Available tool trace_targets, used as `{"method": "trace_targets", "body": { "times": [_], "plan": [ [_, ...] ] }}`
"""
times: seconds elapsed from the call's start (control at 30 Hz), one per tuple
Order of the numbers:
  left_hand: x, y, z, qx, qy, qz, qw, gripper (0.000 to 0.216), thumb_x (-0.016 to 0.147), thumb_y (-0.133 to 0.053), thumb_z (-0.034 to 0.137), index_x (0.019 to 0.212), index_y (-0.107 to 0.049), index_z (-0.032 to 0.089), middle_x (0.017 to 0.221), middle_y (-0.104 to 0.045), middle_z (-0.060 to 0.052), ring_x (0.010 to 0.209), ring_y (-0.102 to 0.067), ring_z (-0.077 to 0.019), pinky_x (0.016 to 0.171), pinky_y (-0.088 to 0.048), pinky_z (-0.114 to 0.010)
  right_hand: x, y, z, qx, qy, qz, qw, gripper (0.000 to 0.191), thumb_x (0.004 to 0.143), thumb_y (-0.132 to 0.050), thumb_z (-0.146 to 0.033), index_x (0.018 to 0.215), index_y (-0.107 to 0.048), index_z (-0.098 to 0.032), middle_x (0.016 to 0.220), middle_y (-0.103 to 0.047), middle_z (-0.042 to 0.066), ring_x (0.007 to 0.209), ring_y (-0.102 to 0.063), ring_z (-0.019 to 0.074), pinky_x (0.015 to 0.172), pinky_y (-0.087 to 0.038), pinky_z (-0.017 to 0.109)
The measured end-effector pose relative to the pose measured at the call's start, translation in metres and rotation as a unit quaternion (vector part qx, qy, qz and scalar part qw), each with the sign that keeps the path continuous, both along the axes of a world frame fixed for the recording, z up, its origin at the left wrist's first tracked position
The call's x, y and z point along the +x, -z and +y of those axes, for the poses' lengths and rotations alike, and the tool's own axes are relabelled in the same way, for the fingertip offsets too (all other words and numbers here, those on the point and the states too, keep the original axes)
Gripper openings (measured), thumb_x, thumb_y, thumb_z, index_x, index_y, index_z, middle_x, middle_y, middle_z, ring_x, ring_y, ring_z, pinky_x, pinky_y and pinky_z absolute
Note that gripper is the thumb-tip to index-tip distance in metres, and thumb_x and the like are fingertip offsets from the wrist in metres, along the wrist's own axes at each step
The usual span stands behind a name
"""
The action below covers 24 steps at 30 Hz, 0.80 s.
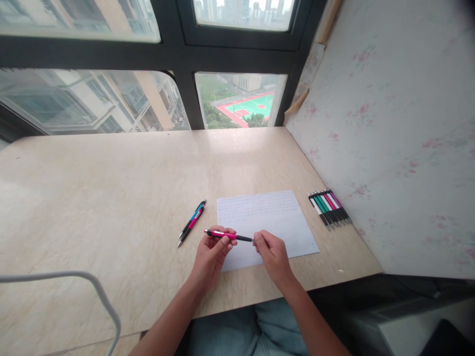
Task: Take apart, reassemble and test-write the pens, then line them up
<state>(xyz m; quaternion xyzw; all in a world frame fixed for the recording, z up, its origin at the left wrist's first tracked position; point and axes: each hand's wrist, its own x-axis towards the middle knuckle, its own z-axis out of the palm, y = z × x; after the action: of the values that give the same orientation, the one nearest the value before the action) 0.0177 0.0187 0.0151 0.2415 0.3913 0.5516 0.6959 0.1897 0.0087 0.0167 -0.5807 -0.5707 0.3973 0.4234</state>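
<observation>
A pink and black pen (227,235) is held level between both hands, just above the near edge of a white sheet of paper (265,222). My left hand (211,257) grips the pink barrel with closed fingers. My right hand (272,253) pinches the black tip end. Two more pens (192,222), one blue and one pink, lie side by side on the beige table (111,198) to the left of the sheet. The paper shows faint lines of writing near its top.
A row of several pens (329,207) lies at the table's right side, close to a flowered wall (389,123). A dark-framed window (178,54) runs along the far edge. A white curved bar (92,287) sits at the near left.
</observation>
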Motion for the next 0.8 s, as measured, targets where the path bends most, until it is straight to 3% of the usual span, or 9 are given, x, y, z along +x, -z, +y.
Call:
{"method": "trace_targets", "body": {
  "times": [0.07, 0.17, 0.53, 0.7, 0.8],
  "plan": [
    [0.001, 0.001, -0.003, 0.002, 0.028, 0.010, 1.000, 0.020, 0.078, -0.075, 0.025, 0.093, -0.066, 0.016, 0.098, -0.071, -0.007, 0.075, -0.068, -0.0121, 0.067, -0.052, -0.020, 0.001, 0.003, -0.001, -0.014, -0.005, 0.024, 1.000, 0.042, 0.098, -0.041, -0.043, 0.066, -0.053, -0.019, 0.056, -0.048, -0.003, 0.052, -0.047, 0.0122, 0.053, -0.035, 0.024],
    [0.004, 0.002, -0.006, 0.017, 0.061, 0.038, 0.997, 0.024, 0.082, -0.071, 0.032, 0.096, -0.067, 0.014, 0.079, -0.071, -0.007, 0.068, -0.067, -0.0144, 0.061, -0.051, -0.023, 0.000, 0.005, 0.000, -0.014, -0.004, 0.035, 0.999, 0.042, 0.098, -0.041, -0.044, 0.065, -0.052, -0.019, 0.056, -0.047, -0.003, 0.052, -0.047, 0.0120, 0.053, -0.035, 0.024],
    [0.002, 0.010, -0.009, 0.009, 0.054, 0.064, 0.996, 0.023, 0.080, -0.072, 0.034, 0.090, -0.067, 0.013, 0.070, -0.071, -0.007, 0.062, -0.066, -0.0154, 0.053, -0.046, -0.022, -0.004, 0.005, -0.002, -0.066, -0.052, 0.064, 0.994, 0.047, 0.096, -0.043, -0.046, 0.059, -0.051, -0.019, 0.051, -0.046, -0.003, 0.048, -0.043, 0.0111, 0.050, -0.033, 0.024],
    [0.004, 0.011, -0.010, -0.019, 0.038, 0.032, 0.999, 0.023, 0.081, -0.071, 0.034, 0.087, -0.066, 0.013, 0.067, -0.069, -0.004, 0.058, -0.063, -0.0113, 0.050, -0.043, -0.019, -0.001, -0.004, -0.002, 0.038, -0.094, -0.030, 0.994, 0.038, 0.096, -0.047, -0.035, 0.064, -0.057, -0.019, 0.057, -0.052, -0.001, 0.055, -0.049, 0.0131, 0.056, -0.038, 0.026],
    [0.003, 0.012, -0.009, -0.014, 0.037, 0.036, 0.999, 0.022, 0.081, -0.071, 0.033, 0.086, -0.067, 0.012, 0.066, -0.068, -0.004, 0.056, -0.062, -0.0103, 0.050, -0.043, -0.018, 0.004, -0.005, 0.001, 0.100, -0.132, -0.069, 0.984, 0.024, 0.094, -0.050, -0.029, 0.078, -0.064, -0.020, 0.071, -0.061, 0.002, 0.065, -0.054, 0.0153, 0.062, -0.043, 0.028]
  ]
}}
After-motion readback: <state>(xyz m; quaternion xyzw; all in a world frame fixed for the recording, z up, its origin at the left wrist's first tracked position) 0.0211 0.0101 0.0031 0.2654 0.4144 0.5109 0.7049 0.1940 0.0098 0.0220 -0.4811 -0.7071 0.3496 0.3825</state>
